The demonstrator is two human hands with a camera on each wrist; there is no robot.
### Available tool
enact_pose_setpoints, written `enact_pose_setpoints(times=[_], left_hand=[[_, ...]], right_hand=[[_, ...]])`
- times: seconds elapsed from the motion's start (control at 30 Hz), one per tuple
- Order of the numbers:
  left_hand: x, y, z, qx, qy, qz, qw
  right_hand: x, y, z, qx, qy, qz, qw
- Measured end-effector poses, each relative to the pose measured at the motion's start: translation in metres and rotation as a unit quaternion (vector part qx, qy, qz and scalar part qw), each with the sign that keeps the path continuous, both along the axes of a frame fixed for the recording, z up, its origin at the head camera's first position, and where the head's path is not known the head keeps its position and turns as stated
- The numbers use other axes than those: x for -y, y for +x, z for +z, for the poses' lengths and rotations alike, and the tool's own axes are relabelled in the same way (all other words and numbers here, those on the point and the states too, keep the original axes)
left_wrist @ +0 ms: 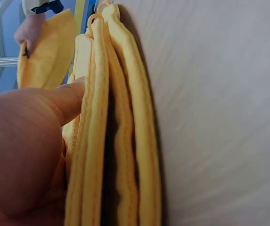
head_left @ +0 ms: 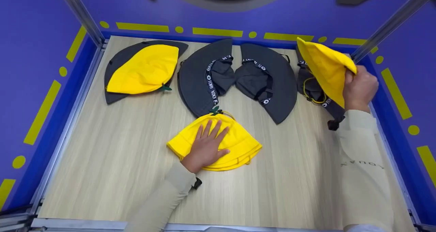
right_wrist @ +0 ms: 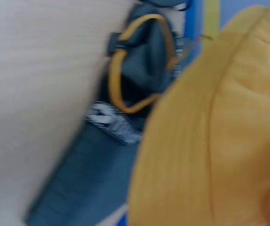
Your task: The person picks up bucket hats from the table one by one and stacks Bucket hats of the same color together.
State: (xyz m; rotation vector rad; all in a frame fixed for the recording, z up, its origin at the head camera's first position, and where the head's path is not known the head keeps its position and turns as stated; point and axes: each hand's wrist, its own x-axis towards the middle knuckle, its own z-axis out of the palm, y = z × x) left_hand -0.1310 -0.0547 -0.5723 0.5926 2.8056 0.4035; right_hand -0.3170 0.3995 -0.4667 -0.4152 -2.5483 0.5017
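Pale wood runs along the near side of my table, between the near yellow hat and the near metal rail; blue panels rise at the left, far and right edges, and my right sleeve runs close beside the right one. My right hand is clamped on one end of the raised yellow hat, at the far right, tilted up in front of a dark hat. My left hand presses the near yellow hat down, its fingers straight and spread apart. That hat lies flat, bright and plain, its stitched brim edges layered, a green leaf at its far tip. A yellow cord loop shows against the far-right dark hat. I count three yellow hats in sight, the third lying on the far-left dark hat, and four dark hats, two side by side in the far middle, their inner bands white-lettered.
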Motion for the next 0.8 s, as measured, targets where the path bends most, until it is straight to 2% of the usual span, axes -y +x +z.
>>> enact_pose_setpoints(times=[0.17, 0.33, 0.4, 0.63, 0.7, 0.8], left_hand=[[-0.001, 0.000, -0.001, -0.002, -0.003, 0.000, 1.0000], [-0.001, 0.001, -0.005, -0.021, -0.004, 0.004, 0.9998], [0.000, 0.002, -0.006, -0.027, -0.001, 0.006, 0.9996], [0.000, 0.003, -0.006, -0.045, 0.015, 0.006, 0.9989], [0.000, 0.004, -0.006, -0.052, 0.025, 0.004, 0.9983], [0.001, 0.004, -0.008, -0.060, 0.033, 0.004, 0.9976]], right_hand=[[0.008, 0.011, 0.028, 0.008, 0.008, 0.021, 0.9997], [0.027, 0.023, 0.060, -0.007, -0.020, 0.039, 0.9990], [0.037, 0.027, 0.073, -0.025, -0.027, 0.047, 0.9983], [0.072, 0.044, 0.118, -0.105, -0.001, 0.100, 0.9894], [0.081, 0.049, 0.129, -0.124, 0.003, 0.119, 0.9851], [0.094, 0.056, 0.145, -0.167, 0.018, 0.159, 0.9728]])
